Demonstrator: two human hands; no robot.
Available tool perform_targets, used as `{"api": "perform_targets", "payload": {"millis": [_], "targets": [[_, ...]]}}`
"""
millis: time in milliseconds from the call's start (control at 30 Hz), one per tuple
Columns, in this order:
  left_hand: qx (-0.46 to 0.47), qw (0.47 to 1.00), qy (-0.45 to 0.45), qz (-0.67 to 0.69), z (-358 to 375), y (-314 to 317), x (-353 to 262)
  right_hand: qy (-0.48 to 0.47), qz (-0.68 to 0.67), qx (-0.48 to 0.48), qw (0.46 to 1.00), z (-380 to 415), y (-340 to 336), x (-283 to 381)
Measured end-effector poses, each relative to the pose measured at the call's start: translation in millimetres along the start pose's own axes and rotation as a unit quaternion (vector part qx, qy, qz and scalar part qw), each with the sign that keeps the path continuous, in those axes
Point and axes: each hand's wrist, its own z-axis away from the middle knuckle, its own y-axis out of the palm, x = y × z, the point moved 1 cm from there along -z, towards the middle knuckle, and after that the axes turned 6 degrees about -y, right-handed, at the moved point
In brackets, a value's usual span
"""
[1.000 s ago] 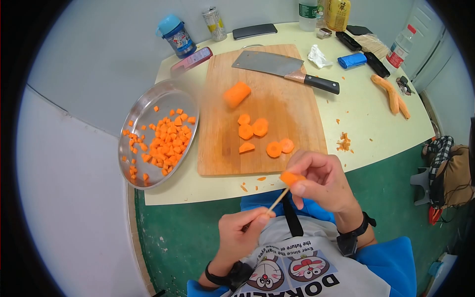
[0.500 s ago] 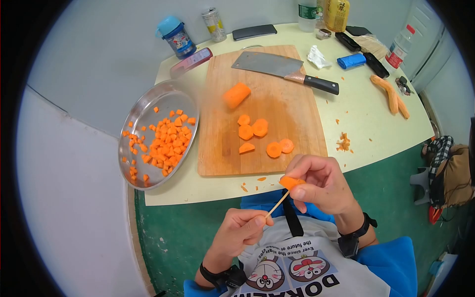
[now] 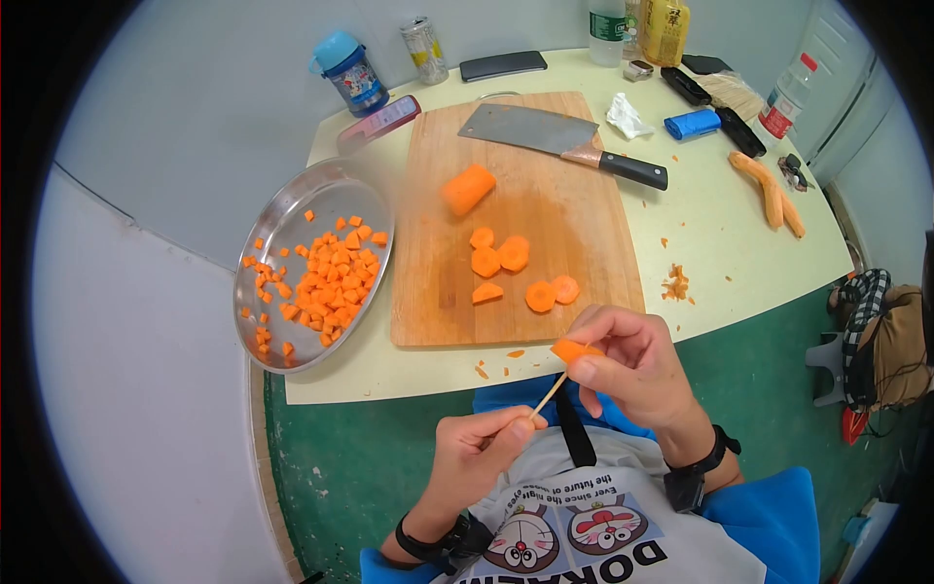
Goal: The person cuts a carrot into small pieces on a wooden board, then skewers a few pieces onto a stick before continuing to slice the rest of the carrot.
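Note:
Between thumb and fingers, my right hand (image 3: 630, 365) pinches a carrot piece (image 3: 574, 350) just off the table's front edge. My left hand (image 3: 482, 453) is closed on the lower end of a thin wooden skewer (image 3: 550, 394). The skewer slants up to the underside of the carrot piece, where its tip is hidden. Beyond my hands, several carrot slices (image 3: 514, 253) and a thick carrot chunk (image 3: 468, 190) lie on the wooden cutting board (image 3: 428, 311). A cleaver (image 3: 545, 136) rests across the board's far end.
A metal tray (image 3: 255, 331) of diced carrot (image 3: 336, 282) stands left of the board. Peeled carrots (image 3: 769, 190), a blue packet (image 3: 693, 124) and a crumpled tissue (image 3: 628, 115) lie on the right. Bottles (image 3: 607, 34), a can (image 3: 424, 49) and a phone (image 3: 503, 65) line the back.
My left hand has shifted slightly up and to the right along with the skewer, so less of the skewer shows. The carrot piece is tilted a little differently in my right hand.

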Motion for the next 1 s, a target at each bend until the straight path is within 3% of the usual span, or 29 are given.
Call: {"api": "perform_targets", "payload": {"millis": [33, 100, 133, 200, 333, 400, 500, 700, 833, 1000], "targets": [[0.000, 1.000, 0.001, 0.000, -2, 5, 3, 0.000, 0.000, 0.000, 1.000, 1, 3, 1], [-0.106, 0.955, 0.230, -0.156, -6, 11, 5, 0.100, 0.062, 0.011, 0.993, 5, 12, -3], [-0.108, 0.955, 0.229, -0.155, -4, 9, 2, 0.102, -0.003, 0.027, 0.994, 8, 16, -15], [-0.084, 0.976, 0.128, -0.158, -2, 3, -7, 0.060, 0.039, 0.026, 0.997, 5, 15, -16], [-0.046, 0.992, 0.096, -0.070, -4, -5, -3, 0.039, 0.086, 0.026, 0.995, 2, 12, -18], [-0.020, 0.997, 0.067, -0.046, -4, -10, -4, -0.047, 0.098, -0.012, 0.994, 0, 14, -15], [-0.001, 0.996, 0.092, 0.022, -5, -14, 5, -0.113, 0.198, 0.055, 0.972, 1, 15, -7], [0.022, 0.980, 0.188, 0.069, -25, -13, 21, -0.172, 0.216, 0.050, 0.960, 1, 22, -11], [0.025, 0.982, 0.175, 0.072, -28, -12, 22, -0.217, 0.256, 0.065, 0.940, 2, 23, -4], [-0.006, 0.985, 0.145, 0.093, -29, -6, 16, -0.151, 0.263, 0.075, 0.950, 5, 26, 3]]}}
